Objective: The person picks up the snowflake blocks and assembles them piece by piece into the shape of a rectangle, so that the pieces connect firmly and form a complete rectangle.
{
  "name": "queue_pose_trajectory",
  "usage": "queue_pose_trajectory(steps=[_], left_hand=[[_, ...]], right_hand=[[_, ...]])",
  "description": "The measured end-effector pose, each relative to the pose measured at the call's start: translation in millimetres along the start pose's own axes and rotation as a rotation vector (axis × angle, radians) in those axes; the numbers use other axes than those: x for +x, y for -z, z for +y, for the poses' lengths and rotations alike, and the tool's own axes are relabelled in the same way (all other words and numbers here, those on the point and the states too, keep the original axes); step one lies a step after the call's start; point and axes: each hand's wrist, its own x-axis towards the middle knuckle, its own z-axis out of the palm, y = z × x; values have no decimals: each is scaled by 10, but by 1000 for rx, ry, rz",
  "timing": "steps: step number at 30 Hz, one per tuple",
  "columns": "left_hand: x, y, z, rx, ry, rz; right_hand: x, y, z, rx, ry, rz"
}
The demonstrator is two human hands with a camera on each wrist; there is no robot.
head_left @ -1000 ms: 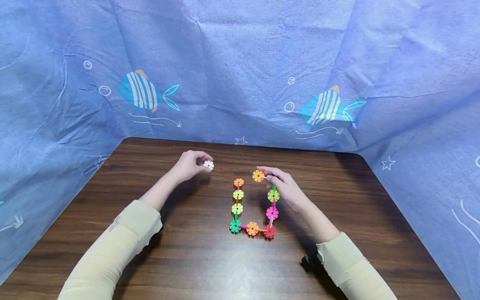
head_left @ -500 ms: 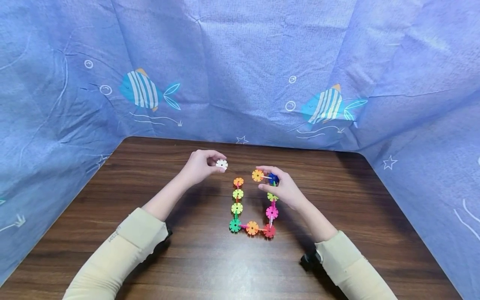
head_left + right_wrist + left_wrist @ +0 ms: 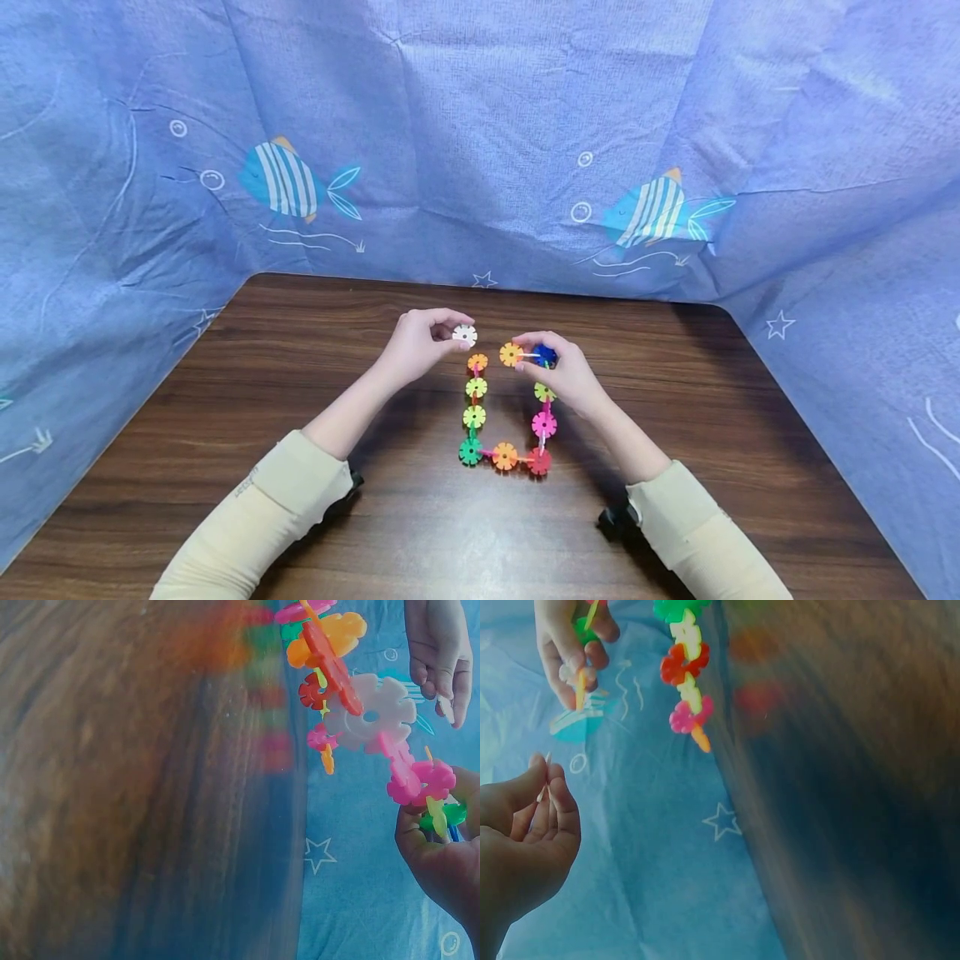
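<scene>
My left hand (image 3: 416,346) pinches a white notched snowflake disc (image 3: 465,336) by its edge, between thumb and fingers. Edge-on, that disc (image 3: 546,776) looks thin in the left wrist view. At the far right of a U-shaped chain of linked discs, my right hand (image 3: 561,367) pinches the end with an orange disc (image 3: 512,355) and a white link. A blue disc (image 3: 545,355) shows behind the fingers. The chain's other end, an orange disc (image 3: 477,362), lies just below the white disc in the head view, with the gap between both ends.
The chain's near side has a green disc (image 3: 470,452), an orange one and a red disc (image 3: 538,462). It is over a dark wood table (image 3: 405,517). A blue fish-print cloth (image 3: 480,150) hangs around the back and sides.
My left hand has moved right with the white disc, to near the chain's gap. My right thumb lifted off, then closed again near the orange disc, which shifted slightly left.
</scene>
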Motion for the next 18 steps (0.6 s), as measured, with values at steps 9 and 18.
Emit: queue_pose_trajectory(steps=[9,18], left_hand=[[-33,-175,-57,-48,-41,57],[-51,-332,-61,-66,-58,87]], right_hand=[[-53,34,-315,6,-17,-14],[-51,31,-321,10,-8,-2]])
